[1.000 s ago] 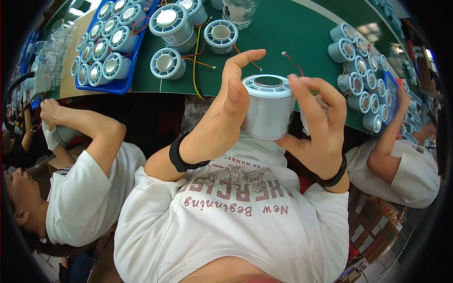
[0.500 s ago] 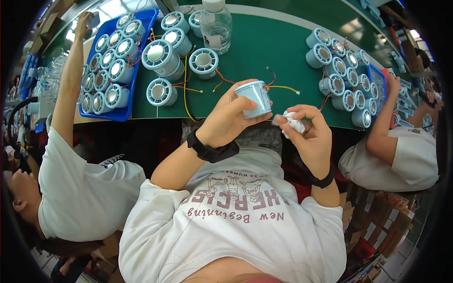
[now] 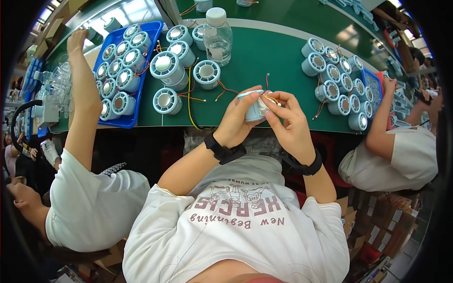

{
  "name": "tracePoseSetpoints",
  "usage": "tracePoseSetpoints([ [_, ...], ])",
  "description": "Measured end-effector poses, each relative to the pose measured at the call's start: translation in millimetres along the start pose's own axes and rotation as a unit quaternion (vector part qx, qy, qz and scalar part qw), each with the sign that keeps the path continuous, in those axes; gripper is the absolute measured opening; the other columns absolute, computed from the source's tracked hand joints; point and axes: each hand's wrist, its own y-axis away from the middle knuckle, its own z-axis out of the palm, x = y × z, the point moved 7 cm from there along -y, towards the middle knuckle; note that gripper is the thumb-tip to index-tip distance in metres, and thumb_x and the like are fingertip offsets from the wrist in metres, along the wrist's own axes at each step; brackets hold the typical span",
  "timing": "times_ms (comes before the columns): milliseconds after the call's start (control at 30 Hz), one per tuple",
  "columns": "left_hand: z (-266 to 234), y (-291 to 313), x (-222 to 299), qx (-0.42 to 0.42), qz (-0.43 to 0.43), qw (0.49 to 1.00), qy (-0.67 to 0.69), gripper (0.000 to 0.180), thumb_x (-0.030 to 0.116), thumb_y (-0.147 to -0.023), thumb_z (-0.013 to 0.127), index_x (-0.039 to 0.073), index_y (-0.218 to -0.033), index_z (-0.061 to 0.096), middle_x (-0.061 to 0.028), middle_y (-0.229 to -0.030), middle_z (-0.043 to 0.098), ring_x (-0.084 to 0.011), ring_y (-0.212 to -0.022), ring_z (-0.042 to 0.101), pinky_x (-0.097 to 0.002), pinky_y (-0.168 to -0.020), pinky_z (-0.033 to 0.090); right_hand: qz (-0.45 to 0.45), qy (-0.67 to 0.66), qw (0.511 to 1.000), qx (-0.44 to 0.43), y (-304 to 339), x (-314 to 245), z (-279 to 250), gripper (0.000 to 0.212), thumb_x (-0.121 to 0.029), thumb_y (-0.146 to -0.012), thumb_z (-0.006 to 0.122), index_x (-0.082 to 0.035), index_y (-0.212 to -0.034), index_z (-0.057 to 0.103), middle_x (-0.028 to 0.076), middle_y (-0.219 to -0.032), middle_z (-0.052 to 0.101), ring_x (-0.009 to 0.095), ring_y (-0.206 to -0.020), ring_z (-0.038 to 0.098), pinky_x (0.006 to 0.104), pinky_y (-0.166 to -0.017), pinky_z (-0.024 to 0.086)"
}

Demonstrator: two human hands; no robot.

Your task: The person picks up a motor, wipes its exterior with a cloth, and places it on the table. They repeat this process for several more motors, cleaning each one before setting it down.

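Item in work: one pale-blue cylinder (image 3: 254,113), held above the near edge of the green table (image 3: 269,56); left hand (image 3: 238,115) wrapped round it, thumb pressed to its side; right hand (image 3: 289,121) pinching a white wad (image 3: 263,107) against its right side, by a red lead (image 3: 267,81). Handling of this piece appears unfinished. Loose stock: left cluster (image 3: 167,101) and right group (image 3: 339,104), neither touched by these hands; which pieces are done, cannot tell. Containers: left blue tray (image 3: 123,124), packed with similar cylinders, discs showing; far clear bottle (image 3: 218,40), white-capped, fill uncertain; right blue tray (image 3: 366,72), contents too fine to identify.
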Motion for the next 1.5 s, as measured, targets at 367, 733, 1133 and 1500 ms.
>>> tracePoseSetpoints([
  [367, 12, -31, -13, -0.074, 0.071, 0.994, 0.033, 0.042, 0.025, -0.095, 0.057, 0.0, -0.127, 0.046, -0.0138, -0.107, 0.062, -0.0197, -0.096, 0.063, -0.0333, -0.084, 0.053, -0.024, 0.13, 0.989, 0.065, 8, -1, -18, 0.023, -0.004, -0.078, 0.075, -0.002, -0.1, 0.069, 0.01, -0.092, 0.069, 0.018, -0.088, 0.066, 0.0299, -0.078, 0.053],
  [733, 21, -41, -17, -0.098, 0.06, 0.992, -0.054, 0.067, 0.056, -0.097, 0.041, 0.005, -0.141, 0.039, -0.0115, -0.113, 0.059, -0.0243, -0.102, 0.058, -0.0377, -0.092, 0.048, 0.152, -0.153, 0.971, 0.102, 20, 50, -7, 0.046, -0.021, -0.077, 0.077, 0.005, -0.11, 0.06, 0.019, -0.103, 0.065, 0.026, -0.093, 0.065, 0.0344, -0.078, 0.051],
  [1133, 3, -46, -13, -0.054, 0.055, 0.996, -0.037, 0.058, 0.047, -0.1, 0.04, 0.004, -0.138, 0.044, -0.0127, -0.115, 0.06, -0.0218, -0.106, 0.059, -0.0356, -0.093, 0.048, 0.178, -0.144, 0.958, 0.175, 18, 57, 10, 0.033, -0.02, -0.083, 0.07, 0.003, -0.106, 0.062, 0.019, -0.093, 0.069, 0.033, -0.087, 0.068, 0.0372, -0.076, 0.052],
  [1500, 9, -36, -8, -0.04, 0.151, 0.988, 0.001, 0.032, 0.023, -0.091, 0.067, 0.001, -0.112, 0.056, -0.0061, -0.102, 0.065, -0.0143, -0.089, 0.065, -0.0295, -0.076, 0.053, 0.078, 0.076, 0.992, 0.071, 5, 7, -37, 0.039, 0.006, -0.089, 0.039, 0.003, -0.123, 0.058, 0.015, -0.12, 0.063, 0.021, -0.107, 0.062, 0.0289, -0.088, 0.047],
])
